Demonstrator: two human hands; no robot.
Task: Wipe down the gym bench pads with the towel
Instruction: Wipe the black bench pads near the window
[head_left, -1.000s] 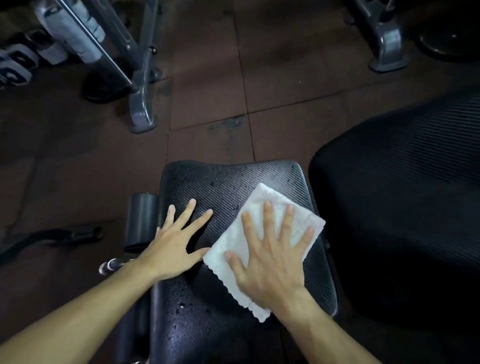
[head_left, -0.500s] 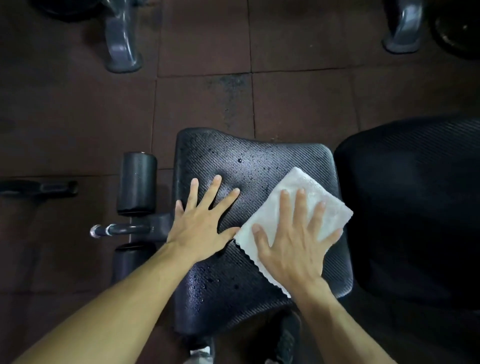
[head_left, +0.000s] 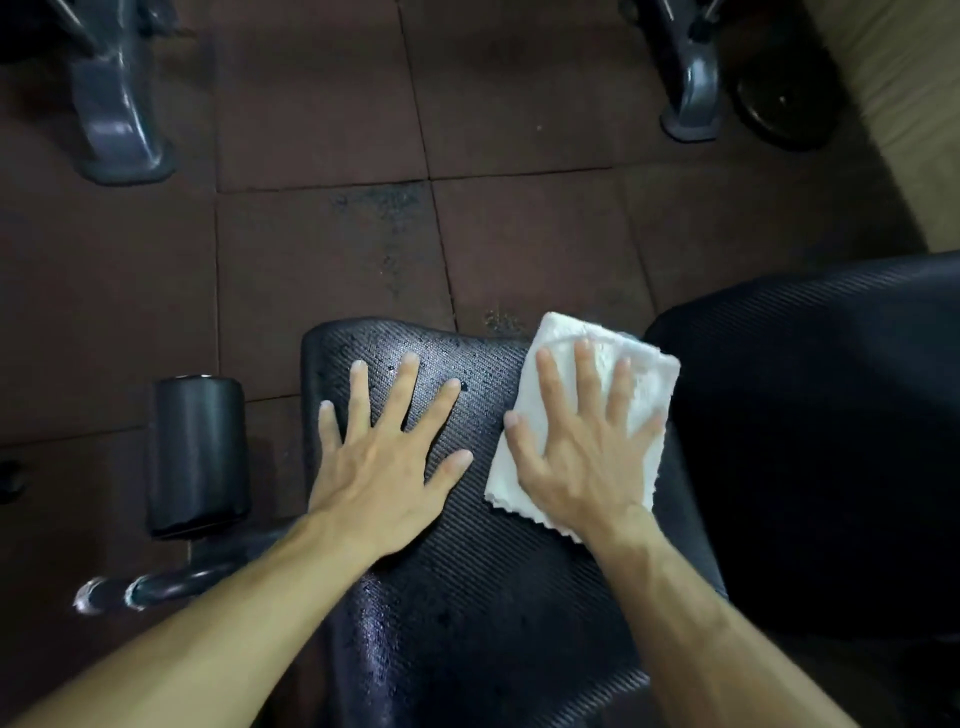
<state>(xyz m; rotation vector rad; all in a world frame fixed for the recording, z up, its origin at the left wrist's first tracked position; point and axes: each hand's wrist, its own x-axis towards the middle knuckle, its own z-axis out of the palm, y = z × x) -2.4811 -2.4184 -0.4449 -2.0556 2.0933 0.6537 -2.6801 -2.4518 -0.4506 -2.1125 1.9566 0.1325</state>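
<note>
Pressing towel (head_left: 592, 364) flat at pad (head_left: 467, 597) far right, right hand (head_left: 582, 452) splayed; left hand (head_left: 379, 467) splayed, bracing, empty. Soft, limp; likely bunches unless palmed centrally. Pad wet, slippery.

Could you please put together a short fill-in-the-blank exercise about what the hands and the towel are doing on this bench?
1. The white towel lies under the ____ hand.
2. The left hand rests flat on the seat pad with its fingers ____.
3. The foam roller stands to the ____ of the seat pad.
4. Droplets show that the pad's near part is ____.

Missing words: right; spread; left; wet
</note>
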